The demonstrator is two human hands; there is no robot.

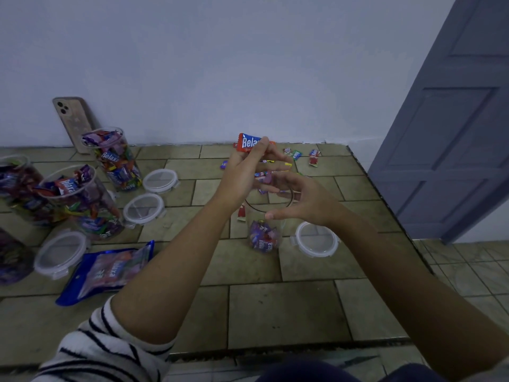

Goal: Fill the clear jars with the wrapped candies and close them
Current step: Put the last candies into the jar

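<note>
While the left hand [242,172] pinches a red candy [249,143] above the centre jar [264,235], the right hand [303,201] hovers cupped open over its rim, seemingly empty. The jar looks barely filled, so the candy likely drops in next. Its lid [316,239] lies just right.

Plain pale wall [220,64] behind, bluish in dim, cool light. Table [275,312] topped with beige rectangular tiles and dark grout, butting against it. Grey-blue panelled door [454,133] on the right, similarly tiled floor [482,271] below it.
</note>
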